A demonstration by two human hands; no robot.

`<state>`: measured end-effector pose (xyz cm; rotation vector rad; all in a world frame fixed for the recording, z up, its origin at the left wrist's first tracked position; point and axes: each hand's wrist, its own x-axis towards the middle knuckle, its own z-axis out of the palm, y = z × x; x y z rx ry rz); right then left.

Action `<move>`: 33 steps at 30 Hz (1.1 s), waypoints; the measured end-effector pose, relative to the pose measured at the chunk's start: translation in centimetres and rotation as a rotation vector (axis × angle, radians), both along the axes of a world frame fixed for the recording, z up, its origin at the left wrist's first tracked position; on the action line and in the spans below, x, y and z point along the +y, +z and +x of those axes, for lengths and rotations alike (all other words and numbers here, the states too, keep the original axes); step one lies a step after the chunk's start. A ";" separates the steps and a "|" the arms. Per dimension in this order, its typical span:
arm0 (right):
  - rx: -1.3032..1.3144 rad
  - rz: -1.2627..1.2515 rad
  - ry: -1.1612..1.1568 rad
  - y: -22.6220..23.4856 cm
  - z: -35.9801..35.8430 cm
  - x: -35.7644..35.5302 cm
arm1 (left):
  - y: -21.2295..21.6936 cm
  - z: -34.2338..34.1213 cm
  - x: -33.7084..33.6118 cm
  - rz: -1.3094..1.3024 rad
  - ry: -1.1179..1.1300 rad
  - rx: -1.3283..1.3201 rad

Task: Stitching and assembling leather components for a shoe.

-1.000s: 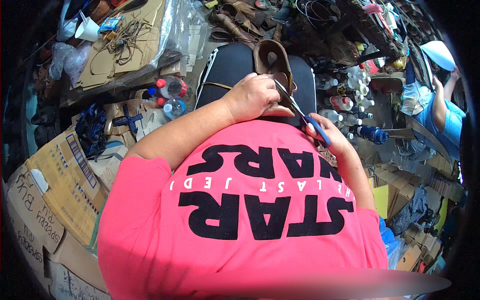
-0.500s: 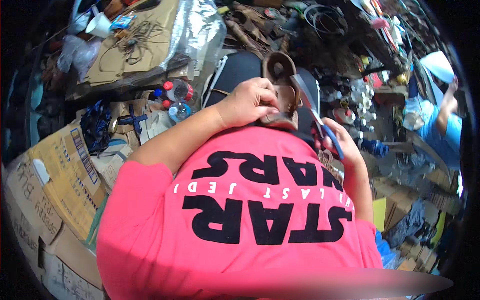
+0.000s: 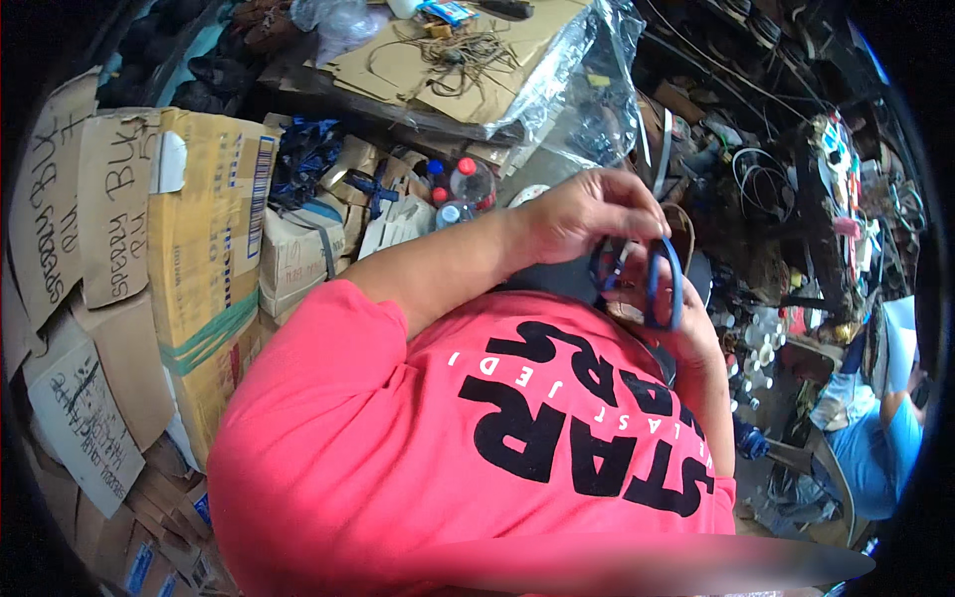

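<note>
Scissors with dark blue handle loops [image 3: 665, 289] are in my right hand [image 3: 684, 323], in front of my lap. The two loops stand apart, and the blades are hard to see. Right above them, my left hand [image 3: 587, 214] has its fingertips pinched together close to the top of one loop. What it pinches, if anything, is too small to make out. Behind the hands, a brown leather piece [image 3: 680, 225], part of a sandal or shoe, shows only its curved edge; the rest is hidden.
To the left stand cardboard boxes [image 3: 209, 269] and plastic bottles with red and blue caps [image 3: 472, 184]. Ahead is a cardboard-covered surface [image 3: 398, 70] with a heap of thin cords [image 3: 463, 60] and clear plastic sheeting [image 3: 587, 60]. A person in blue [image 3: 875, 448] sits at the far right.
The view has swung left. My left hand has come off the brown leather piece and up beside the scissors. The scissors have turned, their blades no longer plainly visible.
</note>
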<state>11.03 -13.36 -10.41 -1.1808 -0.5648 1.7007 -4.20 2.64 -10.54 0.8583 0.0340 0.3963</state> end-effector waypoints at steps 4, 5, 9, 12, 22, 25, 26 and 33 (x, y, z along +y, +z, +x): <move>-0.103 0.273 0.068 -0.7 0.0 1.0 | 0.2 -4.1 6.5 -0.021 0.215 0.085; -0.108 0.248 0.085 -0.7 0.2 0.8 | 0.2 -5.3 8.7 0.001 0.338 0.113; -0.104 0.147 0.085 -1.0 0.9 -0.3 | -0.7 -9.7 17.2 0.057 0.765 0.267; -0.078 0.106 0.052 -1.2 0.9 -0.7 | -1.9 -12.1 22.7 -0.039 0.890 0.572; -0.122 0.146 0.025 -1.0 1.0 -1.7 | -5.7 -13.4 31.0 -0.340 0.802 0.592; -0.140 0.116 0.051 -1.2 1.4 -2.0 | -4.7 -13.7 31.9 -0.232 0.873 0.743; -0.104 0.131 0.058 -1.2 1.5 -2.0 | -4.2 -14.1 32.2 -0.175 0.903 0.769; -0.084 0.150 0.045 -1.9 2.0 -2.2 | -4.6 -15.2 32.7 -0.076 0.951 0.662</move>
